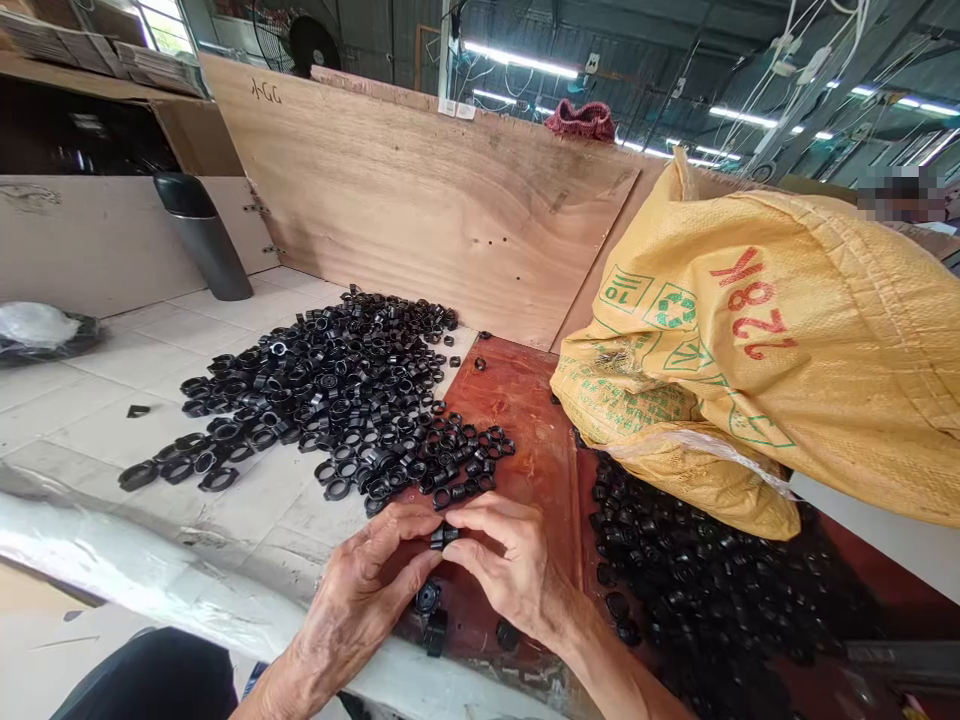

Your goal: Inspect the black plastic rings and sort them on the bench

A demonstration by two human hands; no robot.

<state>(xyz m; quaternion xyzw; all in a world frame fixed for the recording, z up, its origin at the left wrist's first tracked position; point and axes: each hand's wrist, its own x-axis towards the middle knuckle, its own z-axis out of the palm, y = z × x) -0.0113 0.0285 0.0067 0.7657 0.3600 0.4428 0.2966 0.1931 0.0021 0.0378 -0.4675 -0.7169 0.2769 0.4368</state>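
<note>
Between the fingertips of both hands is a small black threaded plastic fitting (445, 537), held near the table's front edge. My left hand (375, 565) pinches it from the left, and my right hand (510, 560) grips it from the right; the fingers hide part of it. Just beyond the hands lies a heap of black plastic ring nuts (337, 375), with several threaded pieces at its near end. Below the hands, a round black cap-like part (427, 597) and another dark part (436, 633) rest on the red-brown board (517, 400).
A yellow woven sack (840, 310) leans at the right above a second pile of small black parts (720, 560). Plywood panels (420, 190) wall the back. A dark bottle (204, 240) and a clear plastic bag (45, 330) stand at the left.
</note>
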